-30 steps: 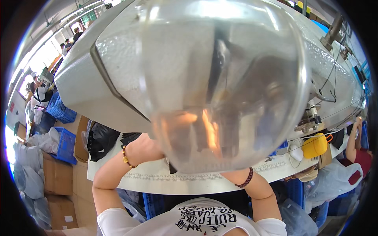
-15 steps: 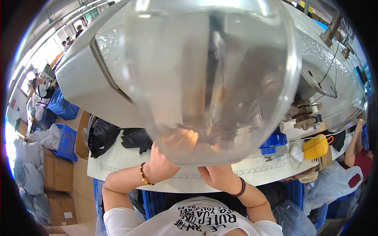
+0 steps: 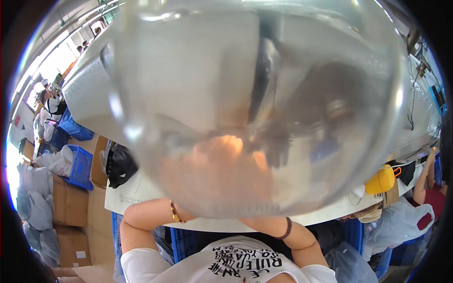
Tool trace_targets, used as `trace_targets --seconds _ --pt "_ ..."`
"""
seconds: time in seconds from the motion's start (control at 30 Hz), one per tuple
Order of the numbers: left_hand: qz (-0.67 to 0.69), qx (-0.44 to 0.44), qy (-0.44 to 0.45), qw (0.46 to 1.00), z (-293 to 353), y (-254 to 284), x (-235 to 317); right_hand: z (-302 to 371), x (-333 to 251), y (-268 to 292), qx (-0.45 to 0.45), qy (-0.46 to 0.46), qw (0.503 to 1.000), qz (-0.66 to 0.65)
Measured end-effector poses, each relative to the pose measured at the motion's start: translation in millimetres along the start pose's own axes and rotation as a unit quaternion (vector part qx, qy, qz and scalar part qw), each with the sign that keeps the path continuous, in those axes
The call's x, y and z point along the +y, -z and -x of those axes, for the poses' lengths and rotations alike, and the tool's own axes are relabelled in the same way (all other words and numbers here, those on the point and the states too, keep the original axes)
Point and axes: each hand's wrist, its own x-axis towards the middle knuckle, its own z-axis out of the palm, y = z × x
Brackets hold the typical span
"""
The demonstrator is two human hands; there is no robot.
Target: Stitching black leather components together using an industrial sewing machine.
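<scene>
A large clear curved plastic shield fills the middle of the view. Behind it stands a pale sewing machine on a white table. Seen through the shield, my left hand lies under the machine's head, blurred. My right hand is close beside it, smeared into a pale shape. The shield hides what their fingers do and whether they hold anything. A beaded bracelet shows on each wrist. Black cut pieces lie at the table's left end.
On the right of the table sits a yellow container. Blue crates, cardboard boxes and bagged goods line the left floor. Plastic bags and another person's arm are at the right.
The shield looks larger and nearer, and now covers both hands, some black pieces, the blue object and the thread parts at the right. My forearms have barely moved.
</scene>
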Motion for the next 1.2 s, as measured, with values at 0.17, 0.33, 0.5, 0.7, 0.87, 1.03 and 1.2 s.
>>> trace_targets --seconds 0.17,0.33,0.5,0.7,0.87,1.03,1.2 --pt "0.009 0.044 0.103 0.994 11.0 -11.4 20.4 -2.2 18.6 32.9 0.074 0.026 0.993 0.094" --pt "-0.012 0.063 0.126 0.990 4.4 -17.5 18.0 2.4 57.7 16.2 0.056 -0.035 0.998 -0.017" --pt "0.032 0.062 0.130 0.989 6.2 -16.2 12.6 8.4 56.0 14.0 -0.140 -0.206 0.961 -0.118" --pt "0.046 0.069 0.109 0.991 5.5 -12.4 0.7 39.5 87.5 -24.6 -0.207 -0.043 0.903 0.373" --pt "0.070 0.028 0.116 0.990 17.0 -11.3 -12.3 12.3 44.9 -10.0 -0.143 -0.253 0.956 -0.051" --pt "0.098 0.039 0.099 0.989 20.9 -13.2 -21.4 8.3 43.4 -10.8 -0.010 -0.024 0.980 0.199" --pt "0.104 0.057 0.094 0.988 22.1 -18.5 -30.0 5.2 27.9 -9.7 -0.068 0.003 0.930 0.360"
